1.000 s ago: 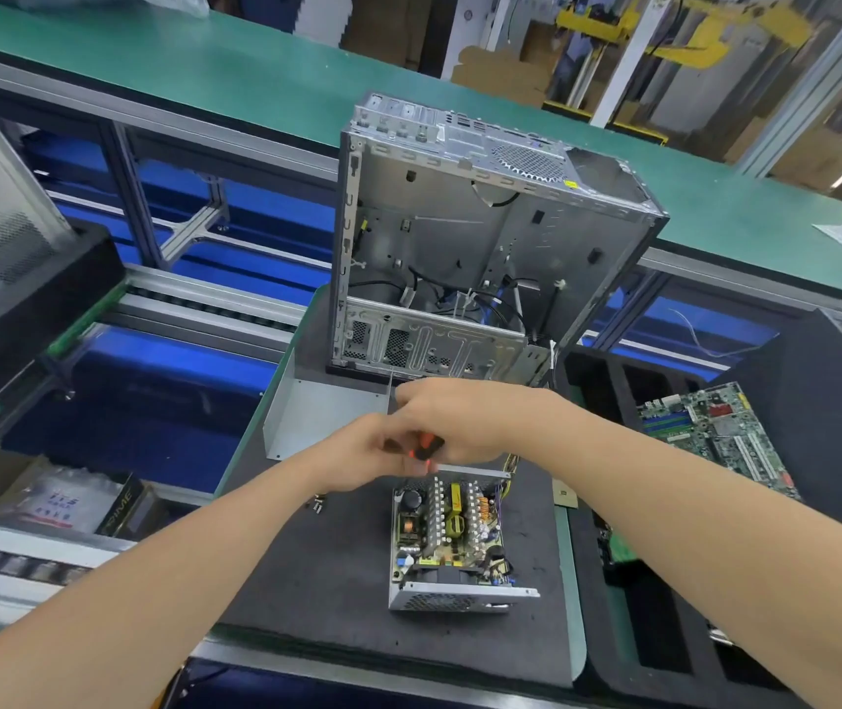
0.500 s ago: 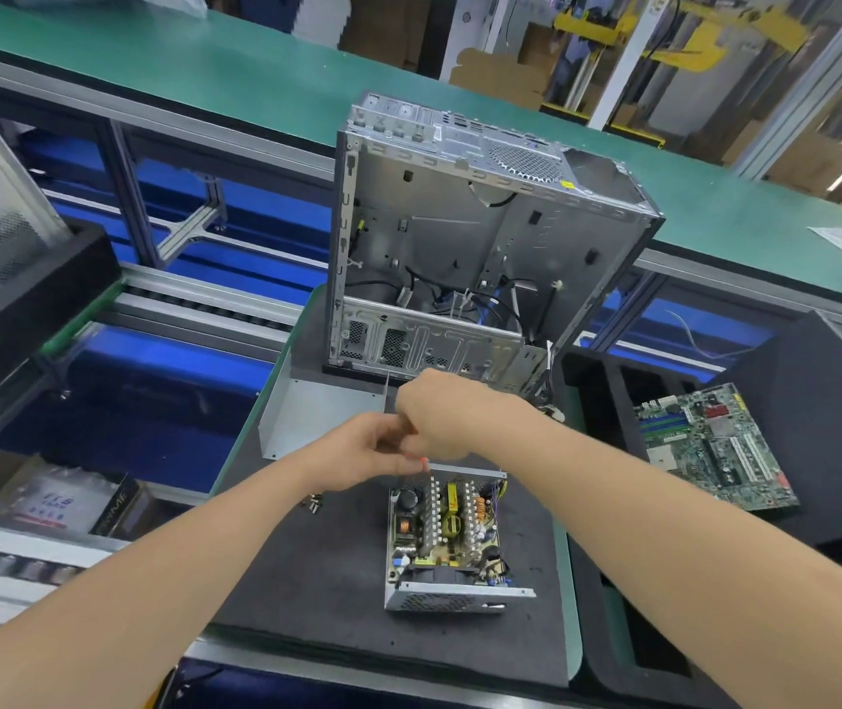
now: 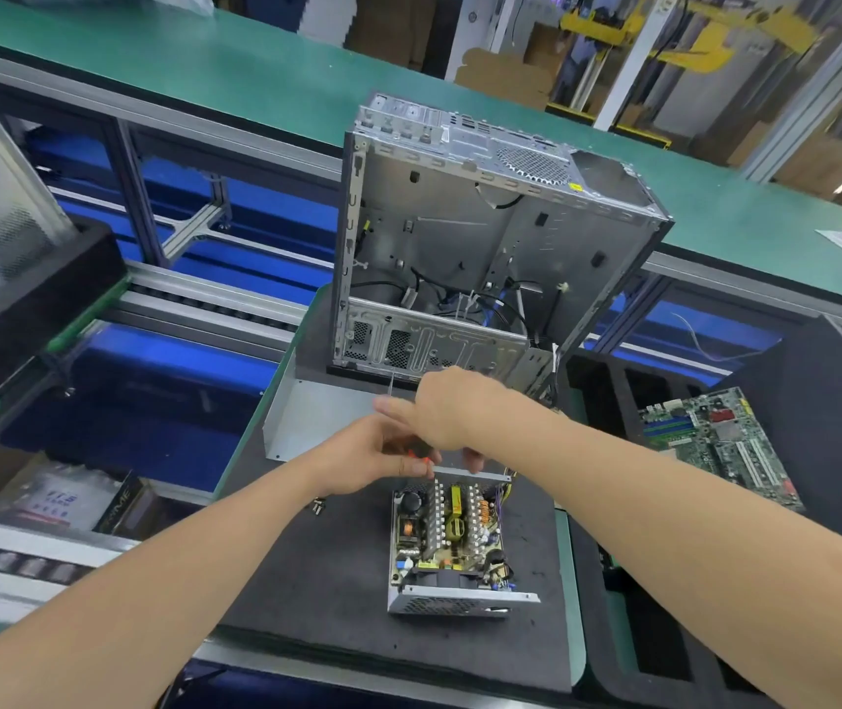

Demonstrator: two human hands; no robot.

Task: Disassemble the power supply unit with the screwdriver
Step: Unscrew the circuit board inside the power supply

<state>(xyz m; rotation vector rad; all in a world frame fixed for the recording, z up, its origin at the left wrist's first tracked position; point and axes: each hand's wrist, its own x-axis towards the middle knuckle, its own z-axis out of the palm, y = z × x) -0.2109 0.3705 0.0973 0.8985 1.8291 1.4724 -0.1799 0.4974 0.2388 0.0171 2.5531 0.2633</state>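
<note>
- Grips the screwdriver (image 3: 416,455) by its orange handle in the curled left hand (image 3: 375,460).
- Arches the right hand (image 3: 452,409) over it, fingertips (image 3: 474,460) down at the power supply's far edge; hold there unclear.
- With the opened power supply (image 3: 447,534) flat on the dark mat (image 3: 332,580), near the computer case (image 3: 459,237).

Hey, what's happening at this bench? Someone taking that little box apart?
Yes. A person is working on an open power supply unit, lid off and circuit board exposed, lying on a dark mat. The left hand grips an orange-handled screwdriver at the unit's far edge; the right hand is right above it, its grip hidden. An opened computer case stands behind.
</note>
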